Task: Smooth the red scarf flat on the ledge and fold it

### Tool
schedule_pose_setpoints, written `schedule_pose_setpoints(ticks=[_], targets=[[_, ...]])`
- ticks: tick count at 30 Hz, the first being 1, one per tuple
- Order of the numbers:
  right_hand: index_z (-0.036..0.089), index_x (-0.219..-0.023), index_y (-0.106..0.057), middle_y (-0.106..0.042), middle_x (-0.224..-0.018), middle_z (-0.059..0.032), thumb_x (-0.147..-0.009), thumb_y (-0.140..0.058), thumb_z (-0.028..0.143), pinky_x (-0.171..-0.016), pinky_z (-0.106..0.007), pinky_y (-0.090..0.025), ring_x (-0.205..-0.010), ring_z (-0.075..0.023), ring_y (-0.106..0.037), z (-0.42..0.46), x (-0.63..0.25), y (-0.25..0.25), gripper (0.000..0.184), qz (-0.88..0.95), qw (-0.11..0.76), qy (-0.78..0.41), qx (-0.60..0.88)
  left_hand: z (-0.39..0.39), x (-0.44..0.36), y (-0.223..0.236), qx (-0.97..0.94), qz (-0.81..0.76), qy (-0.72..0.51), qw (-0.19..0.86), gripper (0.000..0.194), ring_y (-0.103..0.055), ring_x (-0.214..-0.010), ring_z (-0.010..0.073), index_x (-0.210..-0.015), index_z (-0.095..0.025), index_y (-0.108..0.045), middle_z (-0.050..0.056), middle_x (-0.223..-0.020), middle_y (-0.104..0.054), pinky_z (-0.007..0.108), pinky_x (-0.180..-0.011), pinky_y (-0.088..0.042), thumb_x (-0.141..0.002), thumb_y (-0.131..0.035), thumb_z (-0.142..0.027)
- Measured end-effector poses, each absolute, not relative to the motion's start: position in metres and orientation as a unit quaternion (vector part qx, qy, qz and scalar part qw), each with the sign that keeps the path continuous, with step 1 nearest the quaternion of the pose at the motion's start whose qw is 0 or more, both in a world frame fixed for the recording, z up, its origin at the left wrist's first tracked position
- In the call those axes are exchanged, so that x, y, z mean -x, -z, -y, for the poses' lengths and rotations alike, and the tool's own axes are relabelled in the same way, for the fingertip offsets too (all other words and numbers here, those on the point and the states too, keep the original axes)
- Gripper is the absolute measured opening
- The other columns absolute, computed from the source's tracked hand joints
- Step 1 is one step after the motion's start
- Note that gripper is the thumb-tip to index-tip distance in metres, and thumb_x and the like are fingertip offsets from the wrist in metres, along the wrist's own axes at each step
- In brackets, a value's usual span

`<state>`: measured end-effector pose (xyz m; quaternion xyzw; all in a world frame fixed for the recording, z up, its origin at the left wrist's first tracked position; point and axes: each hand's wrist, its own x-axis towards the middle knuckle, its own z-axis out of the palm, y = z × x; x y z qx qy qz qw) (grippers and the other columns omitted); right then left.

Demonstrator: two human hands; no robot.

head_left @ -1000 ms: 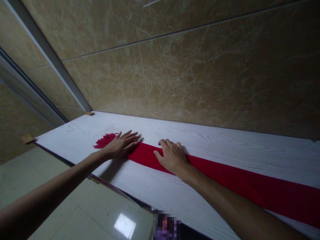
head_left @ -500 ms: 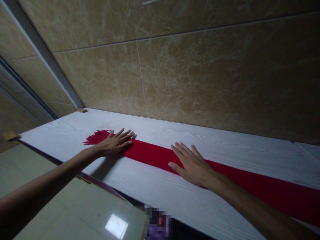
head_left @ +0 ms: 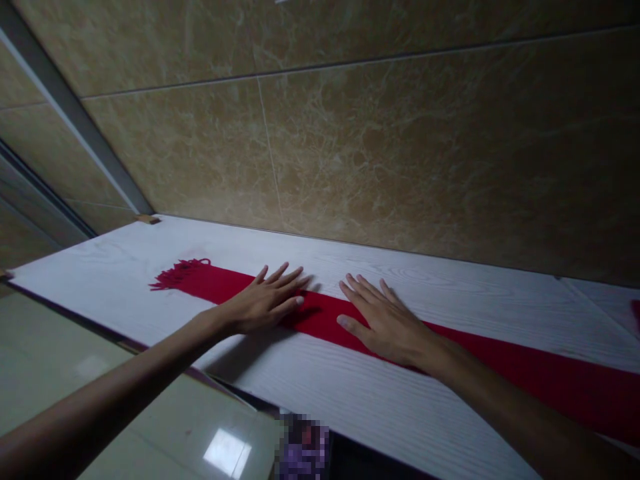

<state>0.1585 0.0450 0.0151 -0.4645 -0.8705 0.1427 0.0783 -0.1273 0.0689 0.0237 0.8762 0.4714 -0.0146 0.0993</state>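
A long red scarf [head_left: 525, 373] lies stretched flat along a white wood-grain board [head_left: 350, 393], its fringed end [head_left: 175, 272] at the far left. My left hand [head_left: 265, 303] rests palm down on the scarf with its fingers spread, open. My right hand [head_left: 383, 320] lies flat on the scarf just to the right of it, fingers stretched out, open. The two hands sit close together, a small gap of red cloth between them.
A brown marble-tiled wall [head_left: 375, 147] rises right behind the board. A glossy tiled floor [head_left: 125, 427] lies below the board's near edge at the left. A grey frame [head_left: 65, 107] runs down the wall at the far left.
My left hand has slid right along the scarf, away from the fringe, uncovering that end. My right hand, first curled on the cloth, now lies flat with fingers extended.
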Motion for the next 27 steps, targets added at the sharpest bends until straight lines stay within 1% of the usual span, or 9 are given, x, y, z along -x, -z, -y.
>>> schedule_pose_setpoints(ticks=[3, 6, 9, 11, 14, 18, 20, 24, 27], targets=[[0.013, -0.161, -0.026, -0.016, -0.169, -0.0116, -0.1, -0.023, 0.073, -0.127, -0.055, -0.006, -0.157, -0.026, -0.009, -0.041, -0.172, -0.018, 0.086, 0.868, 0.087, -0.132, 0.471, -0.06, 0.095, -0.027, -0.909, -0.406, -0.022, 0.087, 0.069, 0.0, -0.158, 0.0284, -0.163, -0.03, -0.02, 0.003, -0.17, -0.012, 0.058, -0.126, 0.003, -0.104, -0.024, -0.066], [0.012, -0.162, -0.023, -0.016, -0.169, -0.0115, -0.101, -0.023, 0.071, -0.127, -0.053, -0.006, -0.157, -0.0249, -0.009, -0.031, -0.188, -0.02, 0.084, 0.861, 0.078, -0.146, 0.48, -0.047, 0.068, -0.016, -0.93, -0.349, -0.025, 0.11, 0.071, -0.002, -0.158, 0.0284, -0.164, -0.031, -0.017, 0.002, -0.17, -0.012, 0.056, -0.127, 0.004, -0.103, -0.03, -0.067], [0.017, -0.162, -0.024, -0.018, -0.169, -0.0091, -0.102, -0.026, 0.069, -0.127, -0.054, -0.007, -0.157, -0.0251, -0.012, -0.016, -0.209, -0.019, 0.08, 0.853, 0.077, -0.154, 0.493, -0.039, 0.058, -0.009, -0.924, -0.359, -0.023, 0.129, 0.068, -0.004, -0.158, 0.0293, -0.164, -0.035, -0.014, 0.002, -0.17, -0.011, 0.057, -0.127, 0.0, -0.105, -0.028, -0.064], [0.021, -0.162, -0.025, -0.02, -0.169, -0.0074, -0.103, -0.027, 0.068, -0.127, -0.054, -0.009, -0.157, -0.0247, -0.013, -0.006, -0.226, -0.016, 0.076, 0.845, 0.083, -0.147, 0.507, -0.038, 0.054, -0.011, -0.922, -0.365, -0.03, 0.125, 0.066, -0.004, -0.158, 0.0305, -0.164, -0.037, -0.011, 0.001, -0.17, -0.011, 0.059, -0.126, -0.002, -0.105, -0.028, -0.063], [0.023, -0.162, -0.027, -0.022, -0.169, -0.0066, -0.104, -0.028, 0.065, -0.127, -0.054, -0.01, -0.157, -0.0241, -0.014, 0.005, -0.252, -0.01, 0.071, 0.832, 0.085, -0.123, 0.534, -0.039, 0.034, -0.02, -0.93, -0.348, -0.055, 0.107, 0.069, -0.003, -0.157, 0.0314, -0.164, -0.037, -0.009, 0.002, -0.169, -0.011, 0.06, -0.126, -0.001, -0.104, -0.029, -0.064], [0.023, -0.161, -0.03, -0.023, -0.169, -0.0069, -0.104, -0.029, 0.062, -0.126, -0.057, -0.007, -0.157, -0.024, -0.013, 0.012, -0.286, -0.009, 0.069, 0.799, 0.061, -0.109, 0.588, -0.034, -0.022, -0.029, -0.942, -0.309, -0.061, 0.118, 0.071, -0.006, -0.157, 0.0305, -0.164, -0.031, -0.017, 0.005, -0.169, -0.013, 0.057, -0.127, -0.002, -0.103, -0.027, -0.067], [0.022, -0.161, -0.03, -0.022, -0.169, -0.0072, -0.105, -0.029, 0.061, -0.126, -0.057, -0.007, -0.157, -0.0239, -0.012, 0.014, -0.301, -0.012, 0.068, 0.78, 0.051, -0.107, 0.615, -0.03, -0.051, -0.027, -0.946, -0.291, -0.059, 0.126, 0.073, -0.007, -0.157, 0.0307, -0.164, -0.028, -0.017, 0.007, -0.169, -0.014, 0.057, -0.127, -0.003, -0.103, -0.026, -0.067], [0.021, -0.161, -0.029, -0.018, -0.17, -0.0079, -0.105, -0.032, 0.057, -0.125, -0.059, -0.006, -0.157, -0.0255, -0.01, 0.022, -0.325, -0.017, 0.067, 0.76, 0.041, -0.095, 0.642, -0.024, -0.085, -0.011, -0.956, -0.264, -0.053, 0.114, 0.074, -0.006, -0.157, 0.033, -0.165, -0.03, -0.011, 0.006, -0.169, -0.011, 0.062, -0.126, -0.002, -0.103, -0.028, -0.067], [0.022, -0.161, -0.03, -0.017, -0.17, -0.0087, -0.104, -0.033, 0.059, -0.124, -0.063, -0.006, -0.157, -0.0299, -0.012, 0.035, -0.341, -0.014, 0.068, 0.743, 0.048, -0.077, 0.663, -0.024, -0.088, 0.004, -0.951, -0.288, -0.046, 0.101, 0.072, -0.006, -0.157, 0.0342, -0.164, -0.032, -0.01, 0.005, -0.169, -0.012, 0.064, -0.125, -0.001, -0.103, -0.029, -0.066]])
